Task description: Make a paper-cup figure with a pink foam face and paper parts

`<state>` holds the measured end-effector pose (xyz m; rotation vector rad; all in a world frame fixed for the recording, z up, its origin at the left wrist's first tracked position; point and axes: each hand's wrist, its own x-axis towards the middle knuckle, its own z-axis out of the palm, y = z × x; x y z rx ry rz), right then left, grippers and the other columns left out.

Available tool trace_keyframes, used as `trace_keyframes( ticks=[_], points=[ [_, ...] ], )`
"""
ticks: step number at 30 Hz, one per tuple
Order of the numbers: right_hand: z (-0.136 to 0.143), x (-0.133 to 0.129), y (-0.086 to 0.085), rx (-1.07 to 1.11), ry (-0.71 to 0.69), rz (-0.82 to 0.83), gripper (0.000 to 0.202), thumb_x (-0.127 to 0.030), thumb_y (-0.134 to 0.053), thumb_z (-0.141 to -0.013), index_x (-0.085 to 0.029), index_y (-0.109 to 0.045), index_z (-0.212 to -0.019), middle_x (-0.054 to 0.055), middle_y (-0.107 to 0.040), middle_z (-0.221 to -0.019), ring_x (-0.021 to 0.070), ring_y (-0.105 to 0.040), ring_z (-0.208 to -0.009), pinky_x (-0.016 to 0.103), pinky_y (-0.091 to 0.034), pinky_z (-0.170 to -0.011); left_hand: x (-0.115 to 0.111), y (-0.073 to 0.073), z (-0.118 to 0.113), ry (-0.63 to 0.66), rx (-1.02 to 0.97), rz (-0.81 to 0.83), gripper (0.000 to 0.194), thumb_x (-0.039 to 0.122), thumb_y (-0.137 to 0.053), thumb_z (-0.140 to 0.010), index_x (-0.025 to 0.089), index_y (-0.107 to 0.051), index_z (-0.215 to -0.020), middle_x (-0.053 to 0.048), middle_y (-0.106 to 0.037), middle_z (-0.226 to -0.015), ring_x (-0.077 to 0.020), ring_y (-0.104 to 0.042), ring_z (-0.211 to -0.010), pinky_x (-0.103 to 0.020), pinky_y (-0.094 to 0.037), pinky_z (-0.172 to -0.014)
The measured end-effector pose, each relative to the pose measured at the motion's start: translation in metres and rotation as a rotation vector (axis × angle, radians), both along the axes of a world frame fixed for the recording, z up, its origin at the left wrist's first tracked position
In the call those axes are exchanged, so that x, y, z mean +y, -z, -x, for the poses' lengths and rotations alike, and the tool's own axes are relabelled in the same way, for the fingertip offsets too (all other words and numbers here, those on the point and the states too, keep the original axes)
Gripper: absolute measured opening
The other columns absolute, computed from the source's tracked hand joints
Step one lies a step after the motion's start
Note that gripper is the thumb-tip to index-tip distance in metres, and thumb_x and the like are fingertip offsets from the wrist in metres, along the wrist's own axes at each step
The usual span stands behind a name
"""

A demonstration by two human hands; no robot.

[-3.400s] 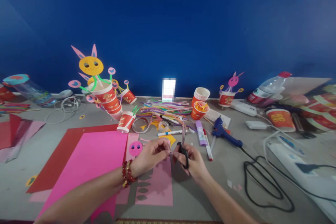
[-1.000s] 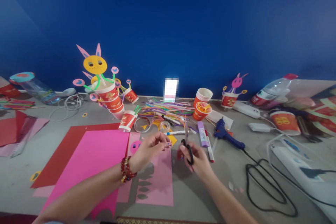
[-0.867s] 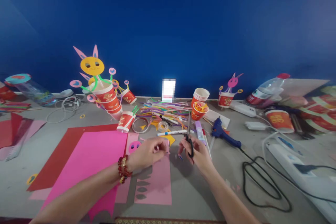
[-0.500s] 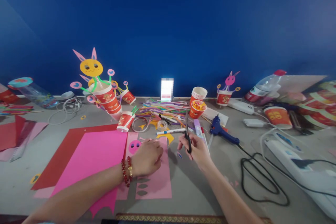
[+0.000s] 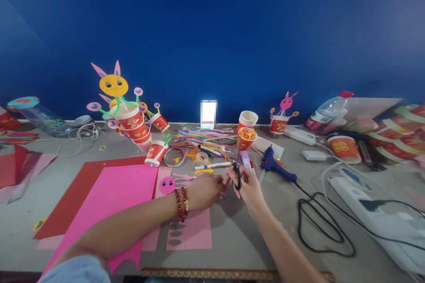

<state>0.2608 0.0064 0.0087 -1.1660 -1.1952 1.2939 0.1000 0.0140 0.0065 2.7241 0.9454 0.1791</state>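
My right hand [image 5: 247,185] is closed round the black handles of a pair of scissors [image 5: 237,174], whose blades point up and away from me. Beside it, my left hand [image 5: 206,191] is curled with its fingertips close to my right fingers. What they pinch, if anything, is hidden. A small pink and blue paper cutout [image 5: 223,196] shows just below the left fingertips. Under my left forearm is a pale pink sheet [image 5: 195,230] with leaf-shaped holes. A round pink paper face [image 5: 167,184] with two dark eyes lies left of that hand.
Bright pink paper [image 5: 116,199] and red card [image 5: 66,203] cover the left side. Behind my hands are a marker [image 5: 212,166], pipe cleaners [image 5: 206,137] and a cup of scraps [image 5: 247,141]. A blue glue gun [image 5: 277,163] with a cord and a power strip [image 5: 372,212] lie right.
My left hand has moved right, off the pale pink sheet, and now meets my right hand near the small cutout. My right hand still holds the scissors. The view has shifted slightly.
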Motion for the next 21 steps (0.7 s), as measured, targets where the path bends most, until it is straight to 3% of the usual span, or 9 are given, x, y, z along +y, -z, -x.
trace_keyframes(
  ticks=[5,13,21],
  points=[
    [-0.002,0.0,0.001,0.058,0.007,-0.02,0.033,-0.045,-0.076,-0.074,-0.018,-0.056,-0.076,-0.002,-0.066,-0.06,0.0026,-0.037,-0.027,0.017,-0.022,-0.03,0.004,0.01,-0.005,-0.038,-0.037,0.029,0.007,0.013,-0.058,-0.082,0.017,-0.063,-0.086,-0.008,-0.068,-0.092,-0.0243,-0.064,-0.092,-0.034,-0.048,-0.079],
    [0.001,-0.001,0.003,0.027,-0.003,-0.027,0.033,-0.043,-0.074,-0.077,-0.018,-0.054,-0.07,-0.002,-0.066,-0.063,0.0012,-0.037,-0.028,0.016,-0.022,-0.03,0.001,0.006,-0.005,-0.082,-0.141,0.092,0.011,0.01,-0.057,-0.073,0.016,-0.061,-0.081,-0.009,-0.068,-0.091,-0.0253,-0.063,-0.089,-0.035,-0.048,-0.081],
    [0.005,-0.004,0.006,-0.088,-0.051,0.023,0.034,-0.044,-0.078,-0.07,-0.019,-0.056,-0.075,-0.003,-0.061,-0.061,0.0064,-0.042,-0.036,0.018,-0.033,-0.031,-0.006,-0.012,0.038,-0.251,-0.378,0.213,0.01,0.013,-0.05,-0.083,0.018,-0.057,-0.088,-0.003,-0.068,-0.085,-0.015,-0.063,-0.075,-0.024,-0.049,-0.068]
  ],
)
